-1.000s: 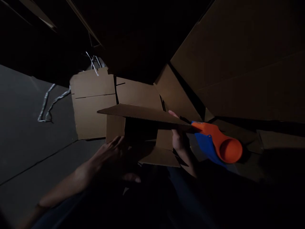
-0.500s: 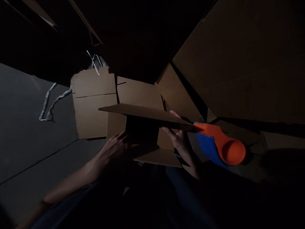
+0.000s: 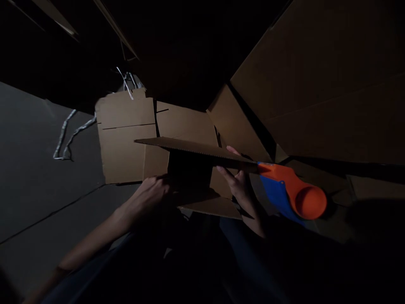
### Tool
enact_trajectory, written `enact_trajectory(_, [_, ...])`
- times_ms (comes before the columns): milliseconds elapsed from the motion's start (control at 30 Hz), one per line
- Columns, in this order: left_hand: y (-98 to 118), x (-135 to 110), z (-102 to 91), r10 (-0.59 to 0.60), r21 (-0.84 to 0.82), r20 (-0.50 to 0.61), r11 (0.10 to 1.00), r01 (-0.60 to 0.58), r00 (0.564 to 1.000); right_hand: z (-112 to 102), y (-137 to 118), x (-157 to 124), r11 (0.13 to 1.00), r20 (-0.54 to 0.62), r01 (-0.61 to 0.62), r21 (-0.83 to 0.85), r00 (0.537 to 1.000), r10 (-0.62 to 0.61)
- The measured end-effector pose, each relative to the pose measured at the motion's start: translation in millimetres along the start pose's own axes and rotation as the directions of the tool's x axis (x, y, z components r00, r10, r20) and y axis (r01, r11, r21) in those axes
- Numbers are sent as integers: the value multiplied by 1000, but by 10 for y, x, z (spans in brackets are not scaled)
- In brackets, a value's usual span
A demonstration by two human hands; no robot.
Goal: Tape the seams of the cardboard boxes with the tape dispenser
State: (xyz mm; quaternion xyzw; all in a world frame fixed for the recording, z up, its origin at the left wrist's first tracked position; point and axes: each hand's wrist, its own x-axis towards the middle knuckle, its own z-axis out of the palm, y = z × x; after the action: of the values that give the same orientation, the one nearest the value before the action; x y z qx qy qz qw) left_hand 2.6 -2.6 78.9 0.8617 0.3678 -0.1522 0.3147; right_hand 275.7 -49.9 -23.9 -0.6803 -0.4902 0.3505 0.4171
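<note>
A small cardboard box (image 3: 155, 162) with its flaps standing out is between my hands, its inside in deep shadow. At the box's near left edge, the curled fingers of my left hand (image 3: 153, 190) close on the cardboard; their tips are hidden in the dark. My right hand (image 3: 237, 181) pinches the right end of the upper flap (image 3: 190, 146), with digits above and below it. A lower flap (image 3: 211, 206) juts toward me. Just right of my right hand is an orange and blue tape dispenser (image 3: 284, 181); whether the hand touches it I cannot tell.
Flattened cardboard (image 3: 126, 152) lies beyond the box. A large cardboard panel (image 3: 332, 84) rises at the right. Silvery strips (image 3: 76, 135) lie on the grey floor (image 3: 31, 169) at the left. Most of the top and lower right is very dark.
My left hand has shifted slightly, its fingers more curled at the box's edge. The lower flap has tipped a little and shows less of its surface. My right hand stays nearly still.
</note>
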Motion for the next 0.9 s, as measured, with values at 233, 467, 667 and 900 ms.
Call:
enact_trajectory(233, [-87,40,39,52,62,-15,997,-51,999,13,40,0,999,-4,29,-21,1000,-29])
enact_trajectory(467, [-55,103,-165,91,137,80,985,-102,993,3,3,30,999,-17,39,-36,999,-39])
enact_trajectory(667, [-85,177,-201,80,179,73,980,-92,994,14,16,30,1000,-12,18,-15,1000,-18])
enact_trajectory(900, [-212,239,-120,215,197,-67,960,-199,974,-5,-50,57,998,-5,2,-62,1000,-2])
